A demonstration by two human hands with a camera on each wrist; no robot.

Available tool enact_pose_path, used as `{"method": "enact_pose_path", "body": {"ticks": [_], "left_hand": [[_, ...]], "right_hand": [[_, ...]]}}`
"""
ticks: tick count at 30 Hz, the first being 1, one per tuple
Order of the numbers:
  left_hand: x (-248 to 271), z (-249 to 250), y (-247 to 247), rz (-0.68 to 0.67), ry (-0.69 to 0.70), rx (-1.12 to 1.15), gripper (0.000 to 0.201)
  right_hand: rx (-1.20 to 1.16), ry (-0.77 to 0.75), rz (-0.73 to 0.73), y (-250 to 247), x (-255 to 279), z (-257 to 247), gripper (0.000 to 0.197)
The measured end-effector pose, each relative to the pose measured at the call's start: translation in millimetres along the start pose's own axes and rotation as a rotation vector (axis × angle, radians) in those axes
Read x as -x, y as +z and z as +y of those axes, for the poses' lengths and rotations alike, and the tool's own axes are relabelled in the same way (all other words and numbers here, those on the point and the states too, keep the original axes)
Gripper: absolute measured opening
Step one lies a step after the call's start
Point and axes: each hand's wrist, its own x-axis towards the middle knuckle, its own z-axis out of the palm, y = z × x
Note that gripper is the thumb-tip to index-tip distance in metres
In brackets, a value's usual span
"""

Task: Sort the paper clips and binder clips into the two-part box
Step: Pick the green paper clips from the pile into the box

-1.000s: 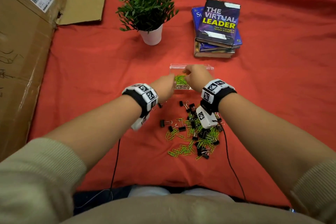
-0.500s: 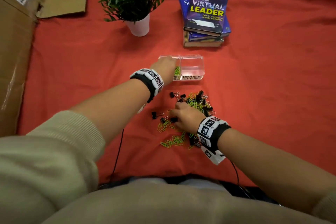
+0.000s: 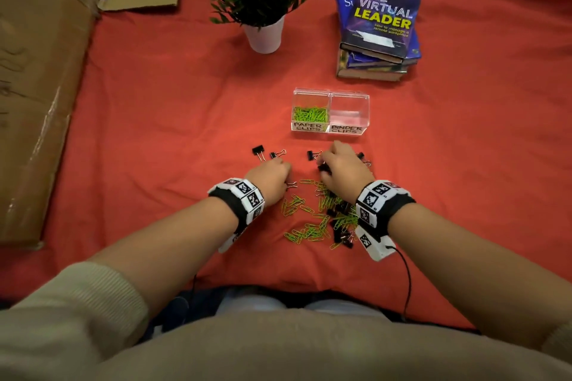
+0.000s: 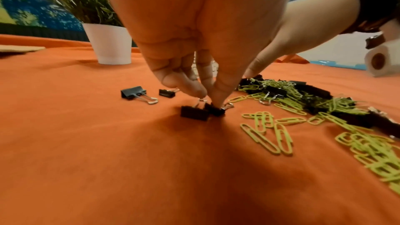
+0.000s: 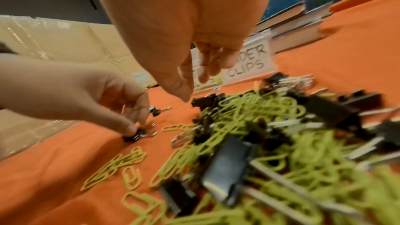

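The two-part box [image 3: 330, 93] is sitting far of the heap, labels facing the person, green paper clips [image 3: 310, 114] lying in its left half and the right half bare. The right hand [image 3: 345, 168] is hovering over the mixed pile [image 3: 328, 216] with loosely curled fingers, grasping nothing I can make out, likely choosing. The left hand [image 4: 194, 44] is pinching a black binder clip [image 4: 214, 109] on the cloth at the pile's left edge, probably because strays lift free easily.

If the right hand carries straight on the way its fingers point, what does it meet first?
Most likely the black binder clips at the far edge of the mixed pile, just under the right hand fingertips. Past them stands the clear two-part box, its binder-clip side first; depth is unclear.
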Motion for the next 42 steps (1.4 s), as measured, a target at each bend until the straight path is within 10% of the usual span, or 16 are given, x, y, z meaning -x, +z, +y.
{"method": "enact_pose_path", "body": {"ticks": [12, 24, 33, 42], "left_hand": [[30, 30, 24, 0.009, 0.003, -0.006, 0.042], [33, 33, 41, 0.022, 0.100, -0.069, 0.025], [30, 17, 32, 0.076, -0.033, 0.326, 0.016], [25, 3, 11, -0.012, -0.219, 0.864, 0.029]], "right_hand": [[0.086, -0.103, -0.249, 27, 5, -27, 0.021], [-0.945, 0.424, -0.262, -2, 20, -5, 0.021], [-0.117, 0.002, -0.281, 36, 31, -30, 0.022], [-0.255, 0.037, -0.345, 35, 35, -30, 0.011]]}}
